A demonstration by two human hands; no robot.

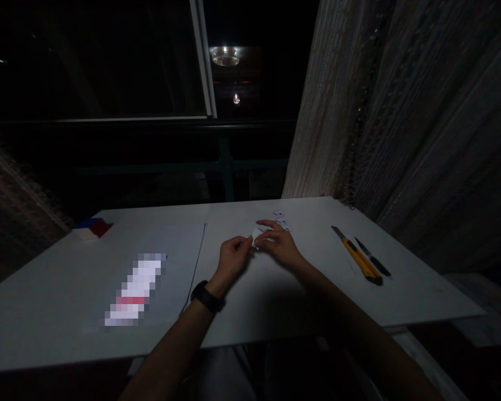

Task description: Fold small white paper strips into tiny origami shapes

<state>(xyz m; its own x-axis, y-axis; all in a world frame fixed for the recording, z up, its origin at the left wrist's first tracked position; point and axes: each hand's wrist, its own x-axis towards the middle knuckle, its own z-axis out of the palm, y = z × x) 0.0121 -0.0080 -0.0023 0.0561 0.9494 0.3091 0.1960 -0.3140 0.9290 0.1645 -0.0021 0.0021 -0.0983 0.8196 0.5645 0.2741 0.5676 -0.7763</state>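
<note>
Between the fingertips of both hands is a small piece of white paper (256, 233), held just above the table. My left hand (234, 253), with a dark watch (207, 296) on the wrist, pinches its left side. On its right side, my right hand (279, 243) grips with thumb and fingers, the index finger arched over the top. Several small paper pieces with dark marks (280, 215) lie on the table just beyond my right hand.
On the white table (250, 317), a yellow box cutter (362, 260) and a black-handled knife (372, 256) lie at right. White sheets (183, 262) sit at left, with a blurred-out bright object (137, 287) over them. A blue, red and white cube (92, 228) is at far left. Curtains (317, 111) hang behind.
</note>
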